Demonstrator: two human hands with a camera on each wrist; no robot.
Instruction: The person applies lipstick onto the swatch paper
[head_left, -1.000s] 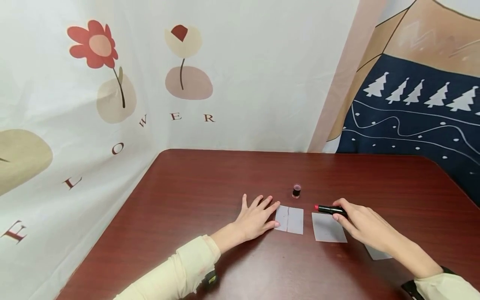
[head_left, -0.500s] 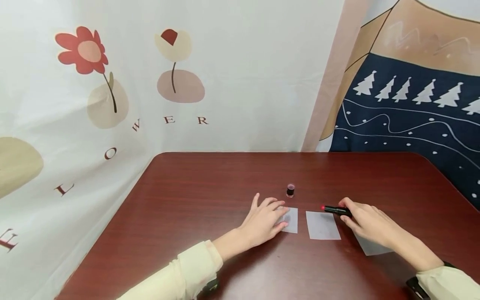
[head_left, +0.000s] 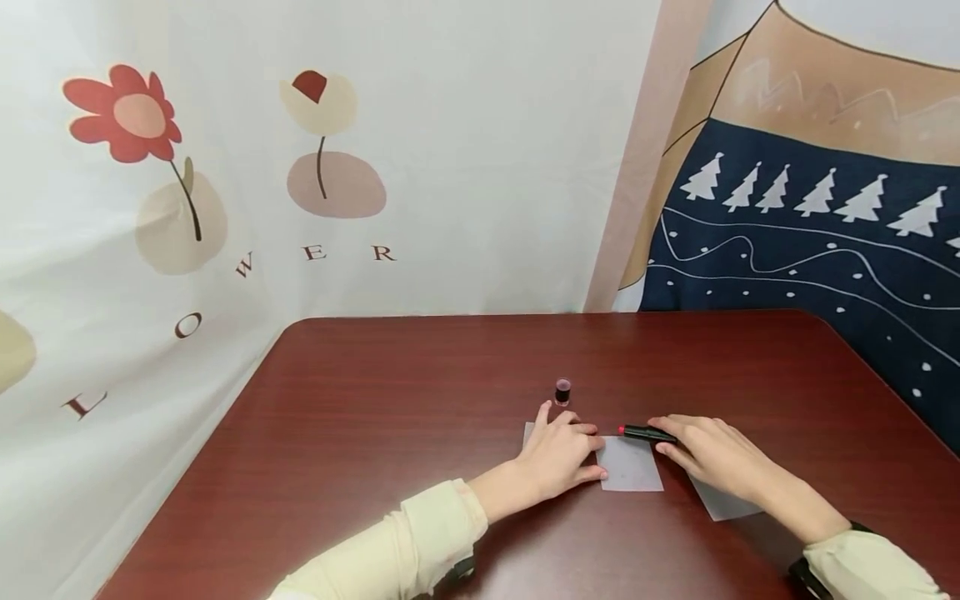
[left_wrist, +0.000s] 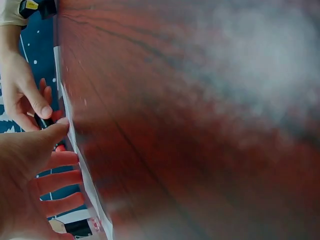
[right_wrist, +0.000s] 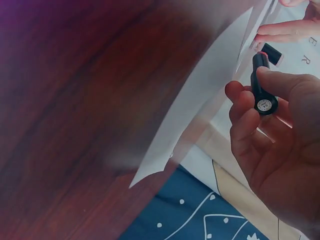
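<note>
While its red tip is bare, the black lipstick (head_left: 649, 433) sits pinched between the thumb and fingers of your right hand (head_left: 716, 452), its tip by the far edge of the middle paper sheet (head_left: 633, 468); contact cannot be told. Your left hand (head_left: 558, 460) lies with fingers spread, fingertips at that sheet's left edge. Should these fingertips bear too lightly, any drag from the tip would probably skid or crease the thin paper; too hard a push could crush the tip, and a drift leftward could smear your fingers. Partly hidden under your left hand is a second sheet (head_left: 528, 433); a third (head_left: 724, 503) lies partly beneath your right. Beyond, the small cap (head_left: 562, 392) stands upright on the table (head_left: 412, 367), near enough your outermost left finger that a careless lift might topple it.
</note>
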